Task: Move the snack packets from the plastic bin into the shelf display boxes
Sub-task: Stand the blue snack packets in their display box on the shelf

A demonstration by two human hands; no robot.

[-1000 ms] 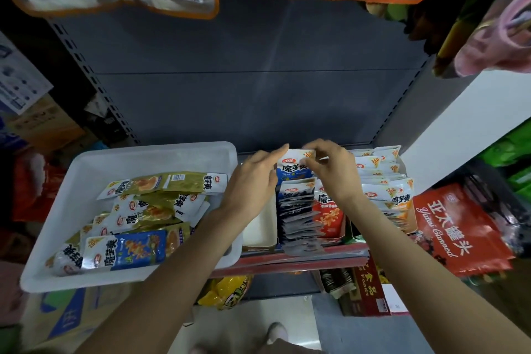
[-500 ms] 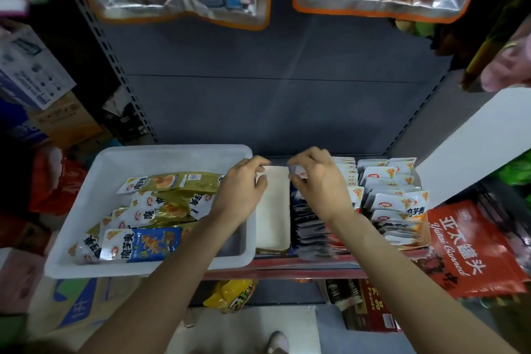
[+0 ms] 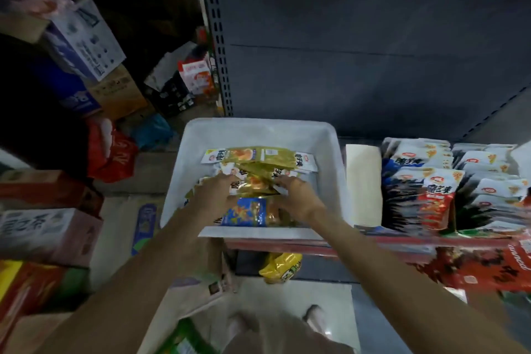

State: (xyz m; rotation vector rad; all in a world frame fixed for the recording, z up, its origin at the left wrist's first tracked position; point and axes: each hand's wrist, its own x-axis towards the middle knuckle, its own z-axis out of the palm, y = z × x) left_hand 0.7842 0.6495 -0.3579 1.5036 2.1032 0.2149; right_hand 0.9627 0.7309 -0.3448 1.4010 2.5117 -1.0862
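The white plastic bin (image 3: 258,132) stands on the shelf in front of me, holding several olive-yellow snack packets (image 3: 258,156) and a blue one (image 3: 244,213). Both my hands are down in the bin. My left hand (image 3: 214,195) lies on the packets at the left, fingers reaching right. My right hand (image 3: 298,198) lies on them at the right, fingers reaching left. A yellow packet sits between the fingertips; the blur hides any grip. Right of the bin stand an empty white display box (image 3: 363,181) and display boxes (image 3: 416,190) packed with upright packets.
Cardboard cartons (image 3: 83,37) and a red bag (image 3: 115,152) crowd the floor at the left. The red shelf edge (image 3: 373,246) runs under the boxes. Below it lie a yellow packet (image 3: 280,267) and red packs (image 3: 502,270). The grey back panel (image 3: 359,52) rises behind.
Both hands left the display boxes and moved left into the bin, onto the packets. The view swung left, so the bin now sits in the middle.
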